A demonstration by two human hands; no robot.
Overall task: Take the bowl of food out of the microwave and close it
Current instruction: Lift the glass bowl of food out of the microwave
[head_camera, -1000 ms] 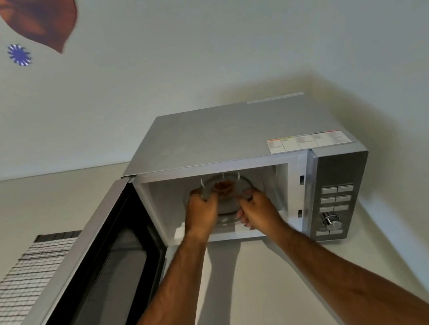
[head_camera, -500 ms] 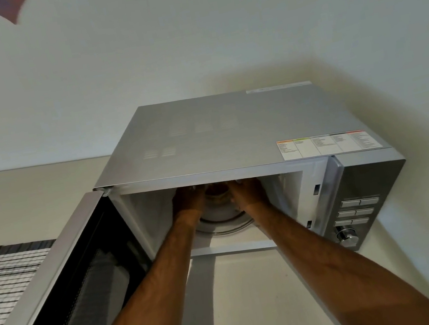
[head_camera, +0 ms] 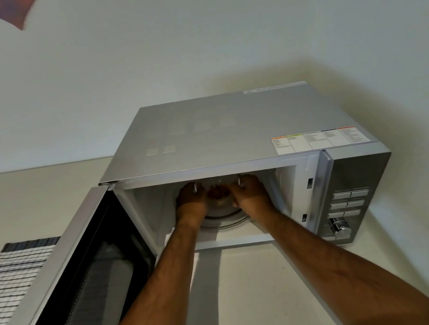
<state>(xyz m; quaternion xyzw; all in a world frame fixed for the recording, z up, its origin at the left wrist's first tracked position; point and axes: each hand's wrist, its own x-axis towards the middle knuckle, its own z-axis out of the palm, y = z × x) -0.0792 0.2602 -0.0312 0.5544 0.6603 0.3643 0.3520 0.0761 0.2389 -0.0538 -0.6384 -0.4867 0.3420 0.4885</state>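
My left hand [head_camera: 190, 205] and right hand [head_camera: 249, 195] have reached deeper into the microwave [head_camera: 230, 128]; fingers now clamp the bowl [head_camera: 219, 204], ready for lifting out

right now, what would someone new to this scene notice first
Two bare forearms reach into the silver microwave at centre, where the left hand and right hand grip a glass bowl with reddish food, sitting over the turntable. The microwave door hangs wide open at lower left. A striped mat lies on the counter at far left.
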